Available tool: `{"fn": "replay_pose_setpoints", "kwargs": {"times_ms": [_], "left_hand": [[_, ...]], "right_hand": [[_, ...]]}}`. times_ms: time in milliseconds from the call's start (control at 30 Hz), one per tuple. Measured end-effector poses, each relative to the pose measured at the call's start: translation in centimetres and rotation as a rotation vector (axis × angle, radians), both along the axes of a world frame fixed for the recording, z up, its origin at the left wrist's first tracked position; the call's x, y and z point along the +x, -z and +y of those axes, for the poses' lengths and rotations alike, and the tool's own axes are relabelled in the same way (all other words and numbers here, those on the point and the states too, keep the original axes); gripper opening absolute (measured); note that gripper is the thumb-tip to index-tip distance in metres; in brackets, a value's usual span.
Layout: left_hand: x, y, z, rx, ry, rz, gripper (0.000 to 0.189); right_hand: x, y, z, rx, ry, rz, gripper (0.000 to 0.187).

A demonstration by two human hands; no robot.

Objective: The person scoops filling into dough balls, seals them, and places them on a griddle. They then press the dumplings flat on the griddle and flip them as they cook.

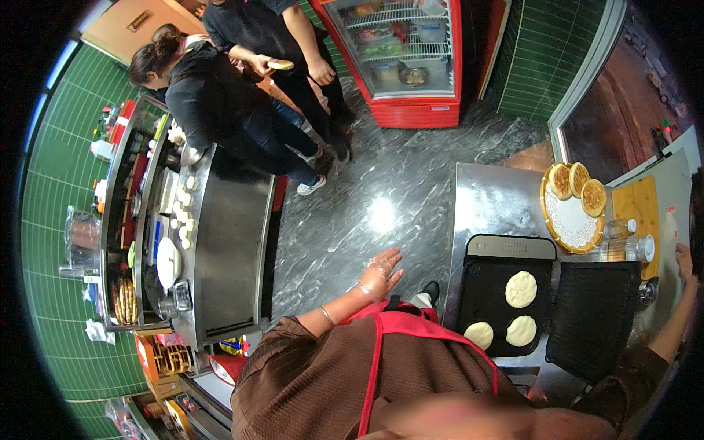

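My left hand (pixel 379 276), dusted with flour, is held in front of the red apron (pixel 423 325) with its fingers apart and nothing in it. Raised at the far right edge, my right hand (pixel 683 263) is small and partly cut off; its grip is unclear. Between the hands lies an opened electric griddle (pixel 473 297) with its lid (pixel 597 316) folded to the right. Three pale dough rounds (pixel 521 289) rest on its black plate. Behind it a wicker basket (pixel 562 242) with a paper doily holds three browned flatbreads (pixel 593 198).
A steel counter (pixel 234 242) at left bears small dough balls (pixel 186 198) and a white bowl (pixel 168 263). Other people (pixel 209 99) stand at the upper left; one holds a flatbread (pixel 280 65). A red glass-door fridge (pixel 416 113) stands ahead. Glass jars (pixel 624 249) stand by a wooden board (pixel 649 203).
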State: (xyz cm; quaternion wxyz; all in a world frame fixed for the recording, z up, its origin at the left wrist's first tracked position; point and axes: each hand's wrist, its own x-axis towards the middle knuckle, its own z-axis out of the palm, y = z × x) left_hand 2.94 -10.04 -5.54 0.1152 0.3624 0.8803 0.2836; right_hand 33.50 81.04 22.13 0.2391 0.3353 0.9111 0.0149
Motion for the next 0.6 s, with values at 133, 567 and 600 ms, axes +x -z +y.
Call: {"fn": "replay_pose_setpoints", "kwargs": {"times_ms": [133, 567, 600], "left_hand": [[0.1, 0.6, 0.8, 0.008, -0.02, -0.028, 0.043], [-1.0, -0.1, 0.5, 0.05, 0.141, -0.1, 0.039], [-0.9, -0.1, -0.2, 0.039, 0.131, -0.096, 0.039]], "right_hand": [[0.1, -0.1, -2.5, -0.031, -0.002, 0.031, 0.05], [-2.2, -3.5, -17.7, 0.192, 0.05, 0.224, 0.041], [-3.0, -4.0, -19.8, 0.106, 0.088, 0.449, 0.041]]}}
